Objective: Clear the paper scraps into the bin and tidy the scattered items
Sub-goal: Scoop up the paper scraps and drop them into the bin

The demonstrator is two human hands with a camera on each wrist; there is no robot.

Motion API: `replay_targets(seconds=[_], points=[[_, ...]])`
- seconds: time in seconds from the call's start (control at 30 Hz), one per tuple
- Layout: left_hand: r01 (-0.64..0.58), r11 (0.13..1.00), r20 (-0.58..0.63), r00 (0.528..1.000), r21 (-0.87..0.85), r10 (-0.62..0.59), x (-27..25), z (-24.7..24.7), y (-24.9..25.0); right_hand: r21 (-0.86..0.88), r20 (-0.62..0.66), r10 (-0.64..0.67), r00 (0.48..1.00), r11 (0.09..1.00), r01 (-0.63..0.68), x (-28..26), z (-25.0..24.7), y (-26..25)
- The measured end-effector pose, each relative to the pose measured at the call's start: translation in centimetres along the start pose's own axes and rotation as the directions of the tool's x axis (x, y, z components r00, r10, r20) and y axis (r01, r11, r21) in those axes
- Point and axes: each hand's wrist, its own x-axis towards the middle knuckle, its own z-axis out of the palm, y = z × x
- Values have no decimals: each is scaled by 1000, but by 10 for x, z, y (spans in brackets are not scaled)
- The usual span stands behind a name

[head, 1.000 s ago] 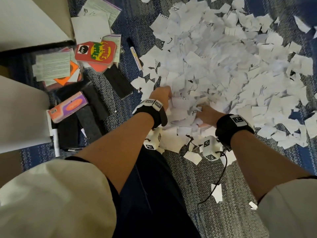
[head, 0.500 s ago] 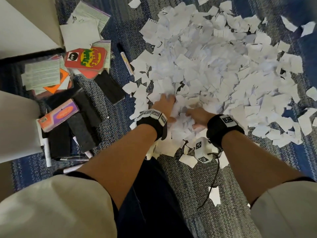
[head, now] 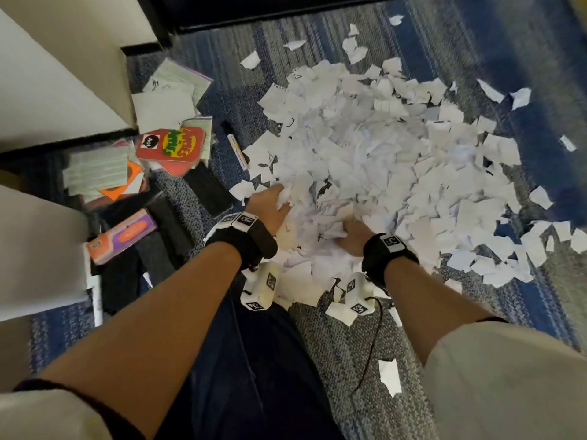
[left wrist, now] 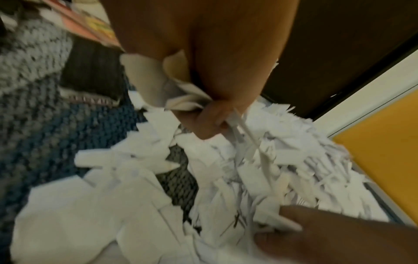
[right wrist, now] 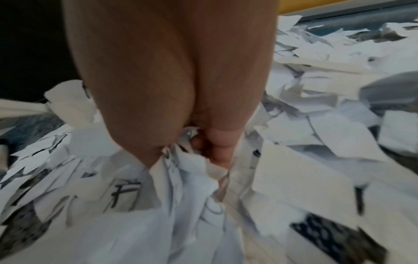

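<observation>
Item: paper scraps (head: pixel 374 173), centre frame
Handling: light, limp, loose; likely to spill
Hold: scoop from beneath
Left hand (head: pixel 270 206): clutching scraps
Right hand (head: pixel 354 238): clutching scraps

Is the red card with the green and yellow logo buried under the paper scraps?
No: in the head view the red card lies uncovered on the carpet, left of the pile of paper scraps.

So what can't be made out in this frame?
- Bin: in no view, so its place is unknown.
- Left hand fingertips: head view, buried in the paper scraps.
- Right hand fingers: head view, under scraps; the right wrist view shows them curled into paper.
- Print on the green sheets: head view, too small and blurred.
</observation>
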Motion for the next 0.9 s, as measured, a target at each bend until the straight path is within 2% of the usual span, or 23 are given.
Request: replay_targets(seconds=[0.1,0.13,0.2,0.27,0.33,0.43,0.5,0.57,0.63,0.73,0.83,0.9], points=[[-24,1000,-61,998,0,24,-18,-39,10,250,-13,36,999,968,-32,-20,2,11],[-39,999,-87,995,-11,38,-26,-54,12,387,17,38,999,921,-41,-32,1,10],[-91,995,-129,988,-46,85,-43,-81,19,643,65,2,998,765,-44,-56,-6,1],[-146,987,-199,971,-68,130,-66,-107,26,773,39,-21,999,634,-17,-79,-19,-17],[-156,983,-263,956,-92,127,-83,-126,34,840,-30,-85,996,537,71,-99,-39,-40],[-178,979,-361,924,-104,129,-124,-167,40,896,-154,-206,966,383,225,-138,-75,-90],[-229,966,-436,886,-121,156,-154,-198,37,869,-246,-287,926,358,342,-174,-96,-133],[-243,958,-513,848,-153,133,-188,-232,28,817,-290,-429,856,355,454,-211,-109,-183],[-253,948,-596,798,-191,93,-215,-265,10,799,-283,-534,797,327,504,-233,-113,-230],[-214,937,-672,740,-276,-29,-262,-310,-28,795,-302,-643,704,238,558,-269,-101,-308],[-168,922,-740,653,-348,-161,-301,-339,-73,766,-286,-683,672,259,589,-283,-77,-379],[-146,911,-781,577,-386,-239,-325,-350,-106,762,-245,-697,674,292,578,-287,-53,-425]])
